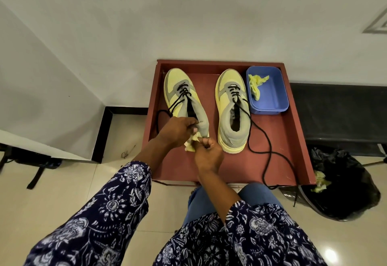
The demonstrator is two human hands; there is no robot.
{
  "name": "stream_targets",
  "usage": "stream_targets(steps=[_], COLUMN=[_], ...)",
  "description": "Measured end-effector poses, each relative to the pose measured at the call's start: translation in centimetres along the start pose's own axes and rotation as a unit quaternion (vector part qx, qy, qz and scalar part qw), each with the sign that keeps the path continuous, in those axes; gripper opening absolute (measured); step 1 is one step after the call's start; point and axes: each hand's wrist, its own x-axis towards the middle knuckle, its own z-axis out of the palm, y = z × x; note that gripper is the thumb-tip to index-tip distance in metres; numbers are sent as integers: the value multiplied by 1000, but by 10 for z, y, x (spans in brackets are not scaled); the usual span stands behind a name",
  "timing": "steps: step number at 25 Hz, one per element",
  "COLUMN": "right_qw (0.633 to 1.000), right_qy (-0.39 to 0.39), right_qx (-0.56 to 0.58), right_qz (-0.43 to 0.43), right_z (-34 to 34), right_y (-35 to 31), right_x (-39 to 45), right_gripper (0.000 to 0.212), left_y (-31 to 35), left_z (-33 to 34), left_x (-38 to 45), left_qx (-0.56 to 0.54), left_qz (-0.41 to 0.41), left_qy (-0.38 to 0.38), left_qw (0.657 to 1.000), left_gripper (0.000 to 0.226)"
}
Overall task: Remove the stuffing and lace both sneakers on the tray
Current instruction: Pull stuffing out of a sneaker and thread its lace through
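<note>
Two yellow-and-grey sneakers stand toes away from me on a red tray (278,140). The left sneaker (180,89) has black laces partly threaded, with loose ends trailing off the tray's left side. My left hand (178,129) holds its heel collar. My right hand (207,152) pinches a pale yellow wad of stuffing (191,143) at that heel. The right sneaker (232,106) has a few laced rows, and its long black lace (270,154) trails across the tray and over the near edge.
A blue plastic tub (270,100) at the tray's far right holds a yellow wad of stuffing (256,86). A black bin bag (343,184) with yellow scraps sits on the floor at right. White walls rise behind and to the left. My knees lie below the tray.
</note>
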Motion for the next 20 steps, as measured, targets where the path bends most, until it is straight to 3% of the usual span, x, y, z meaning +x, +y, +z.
stream_targets(steps=[5,9,12,16,20], right_qw=[992,989,988,991,978], right_qy=[42,-5,32,18,35], right_qx=[48,104,93,71,148], right_qz=[104,107,118,113,141], right_z=[-25,-12,8,5,-4], right_y=[15,4,2,4,1], right_x=[21,18,3,-3,6], right_gripper=[10,23,18,18,9], left_y=[1,3,2,1,1], left_z=[1,2,2,2,2], left_x=[1,1,0,0,0], left_qx=[-19,-16,-7,-6,-17], left_qz=[-12,-10,-8,-9,-11], left_qy=[-10,3,3,7,5], left_qw=[1000,1000,1000,1000,1000], left_gripper=[26,26,27,27,25])
